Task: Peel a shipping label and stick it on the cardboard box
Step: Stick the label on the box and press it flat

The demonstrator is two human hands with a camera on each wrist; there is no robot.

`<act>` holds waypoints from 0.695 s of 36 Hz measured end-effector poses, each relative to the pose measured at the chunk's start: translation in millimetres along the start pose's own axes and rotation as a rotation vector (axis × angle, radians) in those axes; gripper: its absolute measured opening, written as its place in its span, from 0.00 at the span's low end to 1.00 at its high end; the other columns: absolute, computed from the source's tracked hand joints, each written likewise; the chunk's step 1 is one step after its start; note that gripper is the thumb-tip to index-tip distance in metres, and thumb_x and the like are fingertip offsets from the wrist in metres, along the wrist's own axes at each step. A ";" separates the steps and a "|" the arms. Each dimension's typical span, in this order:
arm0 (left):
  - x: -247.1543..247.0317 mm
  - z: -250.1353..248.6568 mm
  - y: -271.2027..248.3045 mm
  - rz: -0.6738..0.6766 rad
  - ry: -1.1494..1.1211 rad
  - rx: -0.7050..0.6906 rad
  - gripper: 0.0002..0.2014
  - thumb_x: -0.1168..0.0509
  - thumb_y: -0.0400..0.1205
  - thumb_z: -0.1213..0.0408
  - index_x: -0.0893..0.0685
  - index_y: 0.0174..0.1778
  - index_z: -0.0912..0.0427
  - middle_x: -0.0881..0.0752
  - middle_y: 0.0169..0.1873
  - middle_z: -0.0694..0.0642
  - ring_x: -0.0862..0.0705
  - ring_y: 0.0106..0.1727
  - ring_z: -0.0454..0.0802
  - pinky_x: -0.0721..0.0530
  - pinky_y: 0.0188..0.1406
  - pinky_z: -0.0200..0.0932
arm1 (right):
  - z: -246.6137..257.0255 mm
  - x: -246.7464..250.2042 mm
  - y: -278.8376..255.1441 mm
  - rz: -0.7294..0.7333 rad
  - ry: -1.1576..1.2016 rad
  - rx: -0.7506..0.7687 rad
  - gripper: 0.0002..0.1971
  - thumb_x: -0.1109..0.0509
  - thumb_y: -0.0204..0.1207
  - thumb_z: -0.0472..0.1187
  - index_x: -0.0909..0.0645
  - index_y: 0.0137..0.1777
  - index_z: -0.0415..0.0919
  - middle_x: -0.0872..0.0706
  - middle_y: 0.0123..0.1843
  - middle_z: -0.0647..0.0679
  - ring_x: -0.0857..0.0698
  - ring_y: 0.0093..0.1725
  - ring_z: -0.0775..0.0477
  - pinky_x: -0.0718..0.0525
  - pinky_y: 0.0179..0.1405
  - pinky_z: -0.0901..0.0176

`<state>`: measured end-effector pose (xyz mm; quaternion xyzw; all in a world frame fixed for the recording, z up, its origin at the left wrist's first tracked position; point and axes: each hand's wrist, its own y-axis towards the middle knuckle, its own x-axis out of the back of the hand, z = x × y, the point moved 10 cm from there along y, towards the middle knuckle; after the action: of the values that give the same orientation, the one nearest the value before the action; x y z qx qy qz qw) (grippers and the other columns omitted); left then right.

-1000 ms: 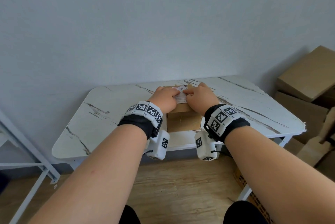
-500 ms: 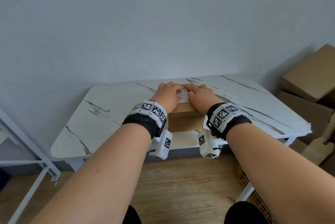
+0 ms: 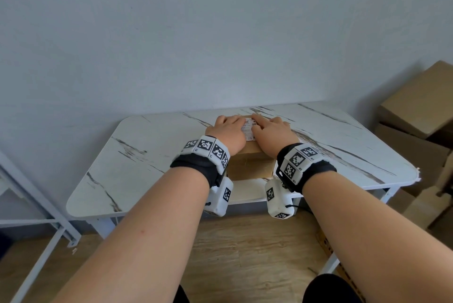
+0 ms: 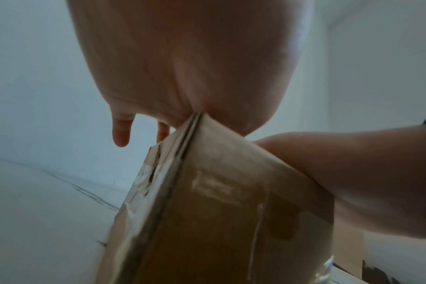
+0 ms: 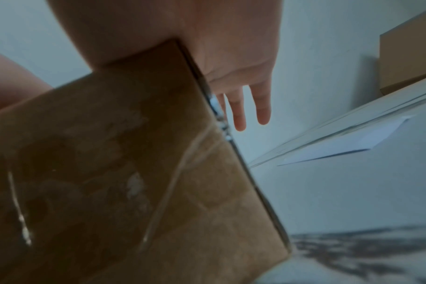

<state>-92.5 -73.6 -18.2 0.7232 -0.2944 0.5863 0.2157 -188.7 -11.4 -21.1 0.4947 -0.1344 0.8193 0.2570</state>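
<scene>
A small brown cardboard box (image 3: 251,167) stands on the white marble-look table (image 3: 152,155). A white shipping label (image 3: 248,128) lies flat on the box's top. My left hand (image 3: 226,131) presses on the label's left part, and my right hand (image 3: 269,131) presses on its right part, fingers stretched forward. In the left wrist view the palm (image 4: 182,67) sits on the box's top edge (image 4: 207,201), with fingertips hanging past the far side. In the right wrist view the palm (image 5: 231,48) rests on the box (image 5: 134,173), two fingers sticking out beyond it.
Stacked cardboard boxes (image 3: 421,116) stand right of the table. A white metal frame (image 3: 36,216) is at the left. A white sheet of paper (image 5: 341,148) lies on the table to the right of the box. A plain wall stands close behind the table.
Both hands have slid a little forward and apart over the label, so more of its white middle shows between them. The box has stayed in place.
</scene>
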 end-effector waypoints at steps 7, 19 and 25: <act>-10.7 9.0 5.5 0.006 -0.108 -0.037 0.26 0.57 0.88 0.64 0.48 0.85 0.52 0.51 0.86 0.47 0.54 0.86 0.51 0.49 0.86 0.52 | 0.0 1.6 -0.3 -0.010 0.026 0.014 0.27 0.50 0.80 0.50 0.37 0.80 0.64 0.31 0.79 0.42 0.35 0.78 0.38 0.31 0.71 0.40; 5.3 7.0 -10.4 -0.147 -0.243 -0.051 0.23 0.50 0.89 0.61 0.36 0.81 0.62 0.36 0.83 0.59 0.38 0.83 0.56 0.43 0.83 0.46 | 8.8 20.6 -18.5 -0.224 0.054 0.151 0.17 0.40 0.82 0.45 0.13 0.62 0.48 0.20 0.69 0.41 0.28 0.72 0.39 0.26 0.67 0.49; 20.5 10.6 -23.4 -0.364 -0.263 0.025 0.13 0.42 0.86 0.60 0.23 0.62 0.63 0.23 0.63 0.60 0.21 0.62 0.58 0.22 0.62 0.49 | 4.0 23.2 -27.0 -0.277 0.184 0.154 0.13 0.36 0.79 0.41 0.10 0.52 0.42 0.18 0.62 0.42 0.23 0.65 0.41 0.23 0.58 0.54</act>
<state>-66.2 -66.9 0.2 0.8373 -0.1773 0.4419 0.2689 -179.6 15.9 0.2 0.4495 0.0223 0.8257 0.3401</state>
